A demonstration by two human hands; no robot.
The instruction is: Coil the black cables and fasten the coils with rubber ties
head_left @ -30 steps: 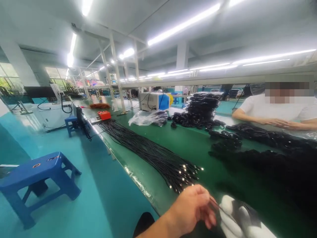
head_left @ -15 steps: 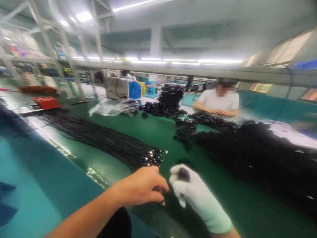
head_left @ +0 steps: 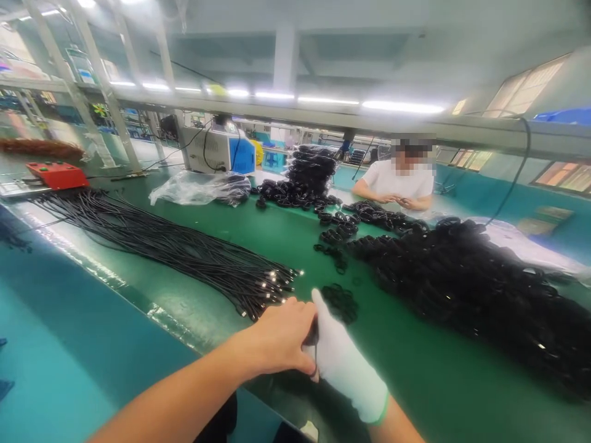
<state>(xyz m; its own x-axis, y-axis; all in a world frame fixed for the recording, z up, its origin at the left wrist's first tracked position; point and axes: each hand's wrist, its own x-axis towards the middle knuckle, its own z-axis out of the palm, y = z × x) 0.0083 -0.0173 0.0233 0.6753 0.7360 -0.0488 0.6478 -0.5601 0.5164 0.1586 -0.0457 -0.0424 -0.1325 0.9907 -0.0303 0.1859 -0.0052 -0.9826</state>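
Note:
My bare left hand [head_left: 284,338] and my right hand [head_left: 341,357], in a white glove, meet over the green table [head_left: 392,375]. Between them is a black cable coil [head_left: 312,335], mostly hidden by the fingers of both hands. The left fingers curl around its near side, and the gloved hand closes on it from the right. Left of my hands lies a long bundle of straight black cables [head_left: 184,252] with shiny metal ends. Just beyond the glove a small group of black coils [head_left: 340,303] rests on the table.
A large heap of black coils [head_left: 462,283] covers the right side. Farther back are stacked coils [head_left: 311,172], a clear plastic bag [head_left: 194,187], a blue-and-white machine [head_left: 219,151] and a red box [head_left: 58,174]. A person [head_left: 399,178] sits across the table.
My two hands have come together around the coil; before, they were apart, with the dark coil held in the glove. The view has shifted slightly and is sharper.

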